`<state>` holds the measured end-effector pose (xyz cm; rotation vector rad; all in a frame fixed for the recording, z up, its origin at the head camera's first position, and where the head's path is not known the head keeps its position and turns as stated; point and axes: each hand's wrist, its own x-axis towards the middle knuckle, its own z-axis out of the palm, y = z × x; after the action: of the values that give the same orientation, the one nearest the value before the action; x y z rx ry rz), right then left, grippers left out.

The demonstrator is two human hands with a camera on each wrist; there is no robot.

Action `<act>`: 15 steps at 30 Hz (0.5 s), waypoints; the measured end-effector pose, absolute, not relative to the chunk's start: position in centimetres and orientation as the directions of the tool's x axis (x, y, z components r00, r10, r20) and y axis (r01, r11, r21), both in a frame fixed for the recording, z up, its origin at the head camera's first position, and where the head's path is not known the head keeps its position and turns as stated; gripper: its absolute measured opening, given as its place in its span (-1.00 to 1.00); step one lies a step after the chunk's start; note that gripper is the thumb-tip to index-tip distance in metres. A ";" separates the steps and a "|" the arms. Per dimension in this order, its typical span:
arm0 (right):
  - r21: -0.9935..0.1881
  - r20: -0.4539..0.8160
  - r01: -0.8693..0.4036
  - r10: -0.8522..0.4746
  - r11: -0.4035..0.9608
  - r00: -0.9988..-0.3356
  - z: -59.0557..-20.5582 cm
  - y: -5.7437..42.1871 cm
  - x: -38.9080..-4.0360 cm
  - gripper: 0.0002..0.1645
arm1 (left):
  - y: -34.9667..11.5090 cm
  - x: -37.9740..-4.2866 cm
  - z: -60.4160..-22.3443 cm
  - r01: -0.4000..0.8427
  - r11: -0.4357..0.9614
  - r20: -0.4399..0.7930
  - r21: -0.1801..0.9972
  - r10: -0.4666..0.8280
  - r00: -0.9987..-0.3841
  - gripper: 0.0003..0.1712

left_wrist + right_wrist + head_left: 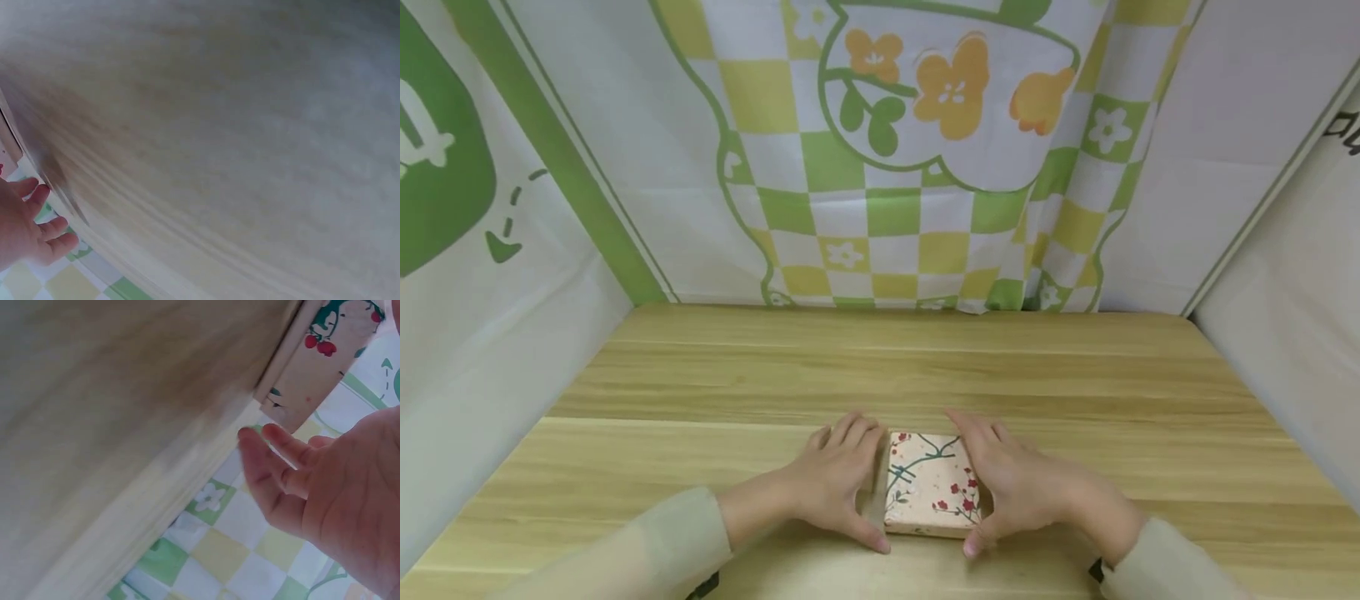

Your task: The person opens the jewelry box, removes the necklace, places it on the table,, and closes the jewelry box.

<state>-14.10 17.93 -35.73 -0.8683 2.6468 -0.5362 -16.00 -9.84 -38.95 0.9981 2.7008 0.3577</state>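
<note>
A small flat square box (pixel 931 482), pale pink with red blossoms and dark green branches, lies on the wooden table. My left hand (pixel 835 479) is at its left side, thumb by the near corner and fingers loosely bent by the far one. On the other side, my right hand (pixel 1018 483) has its thumb at the near right corner and its fingers along the right edge. The right wrist view shows this hand's relaxed fingers (pixel 275 481) close to the box (pixel 300 387). Only a sliver of the box appears beside the left fingers (pixel 47 231) in the left wrist view.
The wooden table (pixel 880 358) stretches out ahead and to both sides. Behind it hangs a green, yellow and white checked cloth (pixel 895 217). White cloth walls (pixel 550 275) close off the left and right sides.
</note>
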 end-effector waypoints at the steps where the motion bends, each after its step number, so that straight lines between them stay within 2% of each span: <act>1: -0.438 -0.169 -0.499 -0.613 0.748 -0.771 -35.9 18.0 -14.1 0.71 | -9.8 -16.1 -39.0 0.600 0.737 -0.139 0.311 0.660 -0.738 0.52; 7: -0.446 -0.127 -0.540 -0.647 0.714 -0.752 -36.8 18.0 -14.1 0.56 | -9.5 -16.4 -38.9 0.594 0.720 -0.146 0.358 0.671 -0.727 0.47; 15: -0.417 -0.111 -0.577 -0.669 0.703 -0.735 -37.2 17.4 -14.2 0.43 | -9.0 -16.5 -39.0 0.613 0.719 -0.144 0.328 0.680 -0.719 0.41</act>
<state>-14.18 17.40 -37.20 -0.9912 2.6577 -0.5243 -16.48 -9.03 -38.96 1.0239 2.6703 0.3773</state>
